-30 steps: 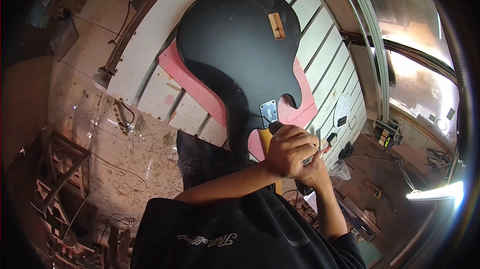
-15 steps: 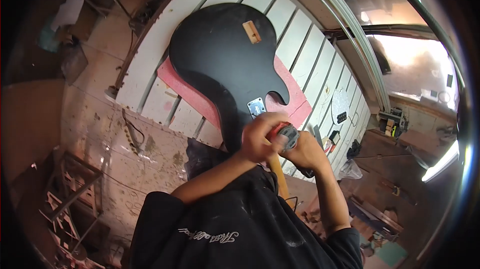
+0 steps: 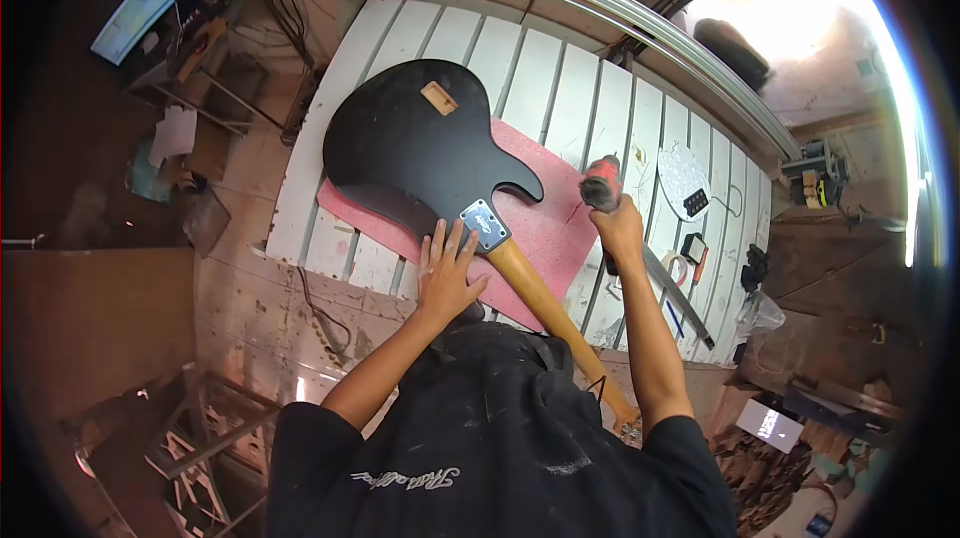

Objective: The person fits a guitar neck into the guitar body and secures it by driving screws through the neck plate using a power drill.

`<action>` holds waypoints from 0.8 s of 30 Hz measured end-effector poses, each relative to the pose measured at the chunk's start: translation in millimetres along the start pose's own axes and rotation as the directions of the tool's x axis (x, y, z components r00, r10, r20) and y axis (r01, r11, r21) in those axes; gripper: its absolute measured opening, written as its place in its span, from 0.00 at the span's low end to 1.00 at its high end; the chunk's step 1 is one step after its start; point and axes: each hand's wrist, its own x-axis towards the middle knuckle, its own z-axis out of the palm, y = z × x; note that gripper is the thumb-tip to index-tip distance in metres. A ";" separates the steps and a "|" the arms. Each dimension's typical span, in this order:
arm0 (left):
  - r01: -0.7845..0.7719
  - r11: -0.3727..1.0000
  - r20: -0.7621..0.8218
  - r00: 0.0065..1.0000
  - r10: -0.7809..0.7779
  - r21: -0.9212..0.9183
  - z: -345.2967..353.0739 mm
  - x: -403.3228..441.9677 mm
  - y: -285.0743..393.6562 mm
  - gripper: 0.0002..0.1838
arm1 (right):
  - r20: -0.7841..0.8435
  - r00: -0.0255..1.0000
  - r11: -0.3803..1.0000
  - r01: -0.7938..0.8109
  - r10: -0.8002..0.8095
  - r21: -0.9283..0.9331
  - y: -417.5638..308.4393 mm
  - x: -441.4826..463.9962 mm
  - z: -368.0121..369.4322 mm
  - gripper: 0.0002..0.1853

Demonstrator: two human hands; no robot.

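Observation:
A black electric guitar body (image 3: 410, 138) lies back side up, its wooden neck (image 3: 535, 293) running down toward my torso. At the joint sits a metal neck plate (image 3: 484, 226) with screws at its corners. My left hand (image 3: 448, 276) rests on the body's lower edge beside the plate, fingers spread. In my right hand (image 3: 620, 230) is a red and black cordless drill (image 3: 602, 183), held off to the right of the guitar with its nose pointing away from me. The body has a small rectangular cavity (image 3: 440, 98) near its far end.
Pink foam sheet (image 3: 550, 228) lies under the guitar on a white slatted table (image 3: 560, 88). To the right are a pearly pickguard (image 3: 683, 170) with a black pickup, a roll of tape (image 3: 677, 270), a long dark metal strip (image 3: 680, 298) and a black bag (image 3: 755, 266).
My hands have moved apart. The left has come down onto the guitar by the plate, and the right has carried the drill away to the right. The head view has shifted.

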 end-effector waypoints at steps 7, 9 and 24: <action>-0.023 1.000 -0.020 1.000 0.023 -0.016 3.0 -9.7 21.0 0.46 | -0.051 0.994 0.994 -0.096 0.094 -0.047 21.8 59.4 39.6 0.28; -0.093 0.996 -0.015 0.996 0.093 0.005 8.6 -7.3 29.6 0.45 | 0.014 0.994 0.989 -0.111 0.113 -0.093 19.0 69.0 41.8 0.29; -0.620 0.784 0.488 0.689 0.536 0.014 50.2 68.8 67.6 0.25 | 0.446 0.891 0.814 -0.195 -0.085 0.547 102.4 -112.7 9.8 0.18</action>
